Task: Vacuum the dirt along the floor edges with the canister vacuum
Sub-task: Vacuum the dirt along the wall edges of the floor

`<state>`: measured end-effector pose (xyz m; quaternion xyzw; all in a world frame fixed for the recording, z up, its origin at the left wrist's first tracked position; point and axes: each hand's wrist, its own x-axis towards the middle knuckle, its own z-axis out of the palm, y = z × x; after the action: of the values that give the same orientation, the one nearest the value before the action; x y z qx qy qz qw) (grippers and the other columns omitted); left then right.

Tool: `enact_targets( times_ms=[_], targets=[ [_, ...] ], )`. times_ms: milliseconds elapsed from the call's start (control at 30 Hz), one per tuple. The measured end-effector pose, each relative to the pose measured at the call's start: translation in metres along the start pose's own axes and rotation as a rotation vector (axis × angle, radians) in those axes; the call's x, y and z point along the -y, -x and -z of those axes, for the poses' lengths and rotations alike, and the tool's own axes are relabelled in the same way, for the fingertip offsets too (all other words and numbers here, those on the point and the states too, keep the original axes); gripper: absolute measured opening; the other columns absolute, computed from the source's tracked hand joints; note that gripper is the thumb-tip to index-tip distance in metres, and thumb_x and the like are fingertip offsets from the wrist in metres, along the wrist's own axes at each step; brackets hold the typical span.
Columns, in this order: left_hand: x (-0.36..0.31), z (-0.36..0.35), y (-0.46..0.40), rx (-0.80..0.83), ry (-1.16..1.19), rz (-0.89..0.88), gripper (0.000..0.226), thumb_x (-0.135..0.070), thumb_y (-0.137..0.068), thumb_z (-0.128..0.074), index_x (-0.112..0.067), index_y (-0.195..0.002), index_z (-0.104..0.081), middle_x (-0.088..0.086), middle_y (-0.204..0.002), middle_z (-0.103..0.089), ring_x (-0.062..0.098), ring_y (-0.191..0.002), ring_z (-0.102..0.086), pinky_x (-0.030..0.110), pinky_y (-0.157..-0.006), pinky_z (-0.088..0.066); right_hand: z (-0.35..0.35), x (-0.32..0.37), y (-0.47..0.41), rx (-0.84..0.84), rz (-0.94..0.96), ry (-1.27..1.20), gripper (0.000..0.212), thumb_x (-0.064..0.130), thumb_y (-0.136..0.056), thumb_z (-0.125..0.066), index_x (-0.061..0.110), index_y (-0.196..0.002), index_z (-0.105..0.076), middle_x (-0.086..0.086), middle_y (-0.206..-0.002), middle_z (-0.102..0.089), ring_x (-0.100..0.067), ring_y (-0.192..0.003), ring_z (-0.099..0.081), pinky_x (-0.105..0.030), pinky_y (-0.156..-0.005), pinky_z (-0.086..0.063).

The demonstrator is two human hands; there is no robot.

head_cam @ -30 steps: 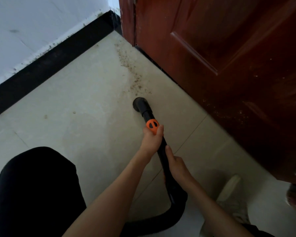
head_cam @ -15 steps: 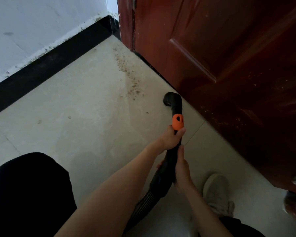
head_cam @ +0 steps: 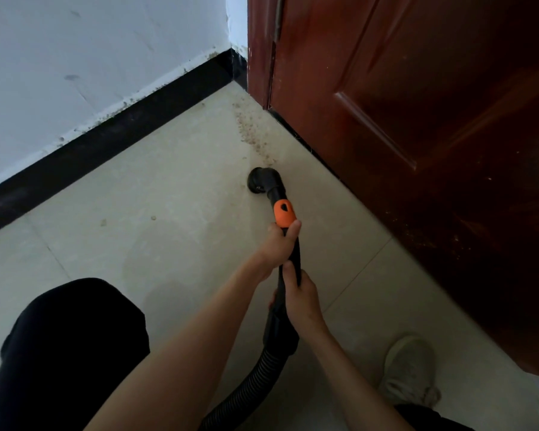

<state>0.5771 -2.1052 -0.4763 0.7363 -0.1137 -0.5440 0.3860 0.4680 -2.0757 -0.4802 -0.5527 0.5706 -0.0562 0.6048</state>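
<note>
Floor (head_cam: 156,231) beside the door (head_cam: 417,150): mostly bare near the person, with a band of dirt (head_cam: 251,135) left toward the corner. The nozzle (head_cam: 262,180) rests just short of it. Left hand (head_cam: 280,244) and right hand (head_cam: 301,298) both grip the wand (head_cam: 288,253). No containers show; the canister is out of view.

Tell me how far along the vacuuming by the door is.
Done: floor near the nozzle looks mostly clean. In hand: left hand and right hand grip the wand. Left: the dirt trail toward the corner, plus specks mid-floor.
</note>
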Motion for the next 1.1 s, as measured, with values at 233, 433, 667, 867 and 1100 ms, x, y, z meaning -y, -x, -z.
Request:
enact_targets(
  times_ms=[233, 433, 667, 867, 1100],
  targets=[
    [0.003, 0.025, 0.014, -0.032, 0.181, 0.018, 0.048, -0.038, -0.1, -0.04, -0.003, -0.132, -0.039, 0.015, -0.119, -0.053, 0.029, -0.108, -0.053, 0.041, -0.097, -0.044, -0.012, 0.007, 0.008, 0.036, 0.055, 0.106, 0.03, 0.045, -0.096, -0.053, 0.022, -0.078, -0.05, -0.001, -0.07, -0.058, 0.001, -0.056, -0.057, -0.017, -0.05, -0.042],
    [-0.006, 0.013, 0.027, 0.028, 0.167, -0.081, 0.032, -0.037, -0.099, -0.045, -0.009, -0.114, -0.049, 0.004, -0.093, -0.056, 0.02, -0.089, -0.056, 0.034, -0.084, -0.047, -0.007, 0.005, 0.019, -0.101, 0.128, 0.07, 0.027, 0.039, -0.097, -0.054, 0.023, -0.077, -0.049, 0.002, -0.067, -0.054, -0.001, -0.054, -0.055, -0.014, -0.047, -0.037],
    [-0.008, -0.004, 0.034, 0.111, 0.101, 0.001, 0.028, -0.037, -0.097, -0.049, -0.01, -0.089, -0.053, 0.011, -0.093, -0.056, 0.024, -0.089, -0.056, 0.038, -0.087, -0.048, 0.008, 0.002, 0.027, -0.136, 0.045, 0.075, 0.032, 0.039, -0.1, -0.05, 0.017, -0.076, -0.048, -0.001, -0.067, -0.053, -0.01, -0.056, -0.053, -0.017, -0.046, -0.035],
    [-0.009, 0.027, 0.033, 0.01, 0.135, 0.054, 0.039, -0.038, -0.097, -0.048, 0.0, -0.105, -0.052, 0.024, -0.115, -0.06, 0.035, -0.107, -0.059, 0.047, -0.098, -0.047, -0.007, 0.017, 0.017, -0.022, 0.054, 0.149, 0.032, 0.044, -0.098, -0.051, 0.02, -0.076, -0.048, 0.0, -0.07, -0.055, -0.008, -0.057, -0.054, -0.013, -0.041, -0.034],
    [0.009, 0.072, 0.054, -0.038, 0.461, 0.115, 0.035, -0.033, -0.101, -0.04, 0.0, -0.108, -0.046, 0.012, -0.088, -0.058, 0.021, -0.078, -0.058, 0.031, -0.072, -0.05, -0.033, 0.026, 0.024, 0.168, 0.078, 0.269, 0.034, 0.054, -0.093, -0.054, 0.021, -0.09, -0.054, 0.007, -0.078, -0.058, -0.006, -0.067, -0.056, -0.011, -0.045, -0.035]
  ],
)
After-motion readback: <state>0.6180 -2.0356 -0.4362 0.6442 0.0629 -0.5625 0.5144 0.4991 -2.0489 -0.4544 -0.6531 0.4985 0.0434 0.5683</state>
